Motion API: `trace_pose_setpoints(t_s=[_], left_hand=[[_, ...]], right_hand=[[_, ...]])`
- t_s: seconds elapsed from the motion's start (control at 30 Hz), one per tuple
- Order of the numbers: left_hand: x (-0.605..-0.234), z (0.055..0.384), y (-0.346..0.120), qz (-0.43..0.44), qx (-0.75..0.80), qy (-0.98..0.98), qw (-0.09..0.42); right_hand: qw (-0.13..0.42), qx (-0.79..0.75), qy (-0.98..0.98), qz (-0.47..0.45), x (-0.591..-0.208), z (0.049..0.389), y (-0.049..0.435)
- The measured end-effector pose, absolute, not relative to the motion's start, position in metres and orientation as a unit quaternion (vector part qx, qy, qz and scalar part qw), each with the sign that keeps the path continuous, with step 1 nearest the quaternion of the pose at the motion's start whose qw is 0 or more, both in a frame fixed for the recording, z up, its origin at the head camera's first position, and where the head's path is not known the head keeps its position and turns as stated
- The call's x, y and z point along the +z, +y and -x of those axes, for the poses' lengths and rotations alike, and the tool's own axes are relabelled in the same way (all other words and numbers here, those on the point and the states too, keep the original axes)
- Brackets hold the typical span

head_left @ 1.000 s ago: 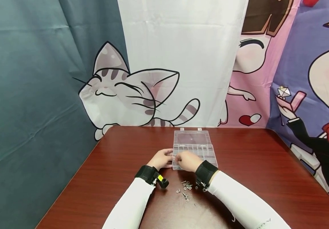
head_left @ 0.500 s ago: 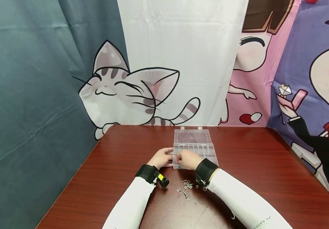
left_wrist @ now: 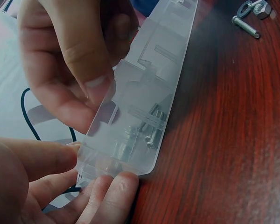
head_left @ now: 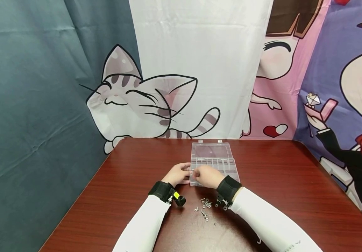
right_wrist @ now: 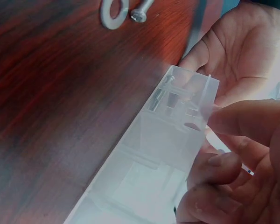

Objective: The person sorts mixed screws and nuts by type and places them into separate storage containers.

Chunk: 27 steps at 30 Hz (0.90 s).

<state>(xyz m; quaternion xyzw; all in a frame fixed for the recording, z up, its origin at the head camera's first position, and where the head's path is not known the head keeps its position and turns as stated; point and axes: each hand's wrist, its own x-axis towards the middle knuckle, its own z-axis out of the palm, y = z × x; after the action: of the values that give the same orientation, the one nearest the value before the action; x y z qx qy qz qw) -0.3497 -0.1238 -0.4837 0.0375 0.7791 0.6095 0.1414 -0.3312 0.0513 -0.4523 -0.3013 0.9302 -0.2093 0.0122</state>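
A clear plastic compartment box [head_left: 230, 168] lies on the table with its lid raised behind it. My left hand [head_left: 178, 174] is at the box's left end; in the left wrist view its extended fingers [left_wrist: 119, 193] touch the end wall. My right hand [head_left: 208, 176] is over the front left compartments, with thumb and fingers bent down at the rim; whether anything is between its fingertips is hidden. Metal screws [left_wrist: 152, 128] show through the wall in a corner compartment. Loose screws, nuts and washers [head_left: 206, 203] lie in front of the box.
The brown wooden table [head_left: 130, 203] extends on both sides. Its far edge meets a printed cloth backdrop [head_left: 199, 52]. A washer [right_wrist: 114, 13] lies near the box in the right wrist view.
Both hands keep nearly the same place at the box. The right wrist has shifted very slightly to the right. The loose hardware has not visibly moved.
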Motion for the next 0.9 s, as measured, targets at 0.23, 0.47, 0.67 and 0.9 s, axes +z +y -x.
trace_pose_setpoints(t_s=[0.23, 0.47, 0.67, 0.9], left_hand=[[-0.485, 0.350, -0.123, -0.045, 0.607, 0.780, 0.142], [-0.484, 0.350, -0.123, -0.050, 0.613, 0.775, 0.145], [-0.482, 0.349, -0.124, -0.050, 0.612, 0.777, 0.141], [-0.482, 0.348, -0.123, -0.052, 0.615, 0.774, 0.140]], right_hand=[[0.011, -0.226, 0.929, 0.294, -0.448, 0.323, 0.058], [-0.050, -0.207, 0.922, 0.324, -0.445, 0.307, 0.067], [-0.059, -0.165, 0.913, 0.368, -0.441, 0.290, 0.071], [-0.004, -0.112, 0.902, 0.416, -0.443, 0.284, 0.073]])
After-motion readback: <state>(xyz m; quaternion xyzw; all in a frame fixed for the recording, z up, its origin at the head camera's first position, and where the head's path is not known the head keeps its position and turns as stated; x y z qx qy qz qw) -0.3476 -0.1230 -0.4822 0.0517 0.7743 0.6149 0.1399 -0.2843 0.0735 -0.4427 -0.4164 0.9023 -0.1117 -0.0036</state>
